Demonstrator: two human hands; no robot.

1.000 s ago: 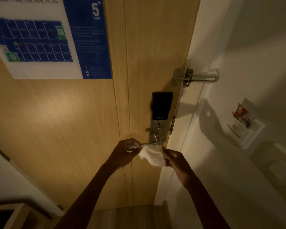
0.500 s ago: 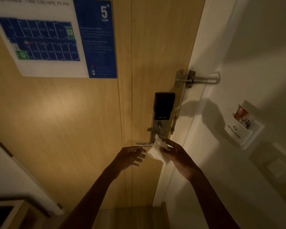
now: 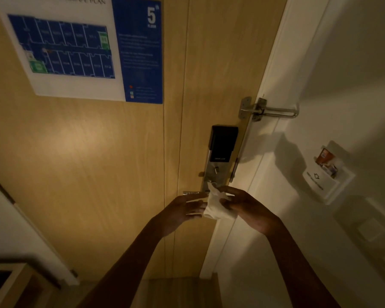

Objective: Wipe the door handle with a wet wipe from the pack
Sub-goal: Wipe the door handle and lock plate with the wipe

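From the head camera, both bare forearms reach up toward a pale wooden door [image 3: 87,174] in dim, warm light. The right hand [image 3: 247,206] pinches a crumpled white wet wipe [image 3: 216,204] between thumb and fingers, its upper corner raised against the foot of the brushed metal lock plate [image 3: 213,174], right where the slim silver lever door handle [image 3: 192,192] joins it. The handle runs leftward from the plate, and its bare end shows just above the left hand [image 3: 182,211]. That left hand is spread loosely, fingers slack and holding nothing, its fingertips just beside the lower fold of the wipe; whether they touch it cannot be told. Above the plate sits a black rectangular card reader [image 3: 223,143], and higher, at the door's edge, a steel swing-bar door guard [image 3: 271,111] bridges onto the white door frame [image 3: 273,74]. A blue and white fire escape plan [image 3: 87,47] marked with a floor number 5 is fixed on the upper left of the door. On the white wall at right, a white key-card holder [image 3: 327,176] carries cards.
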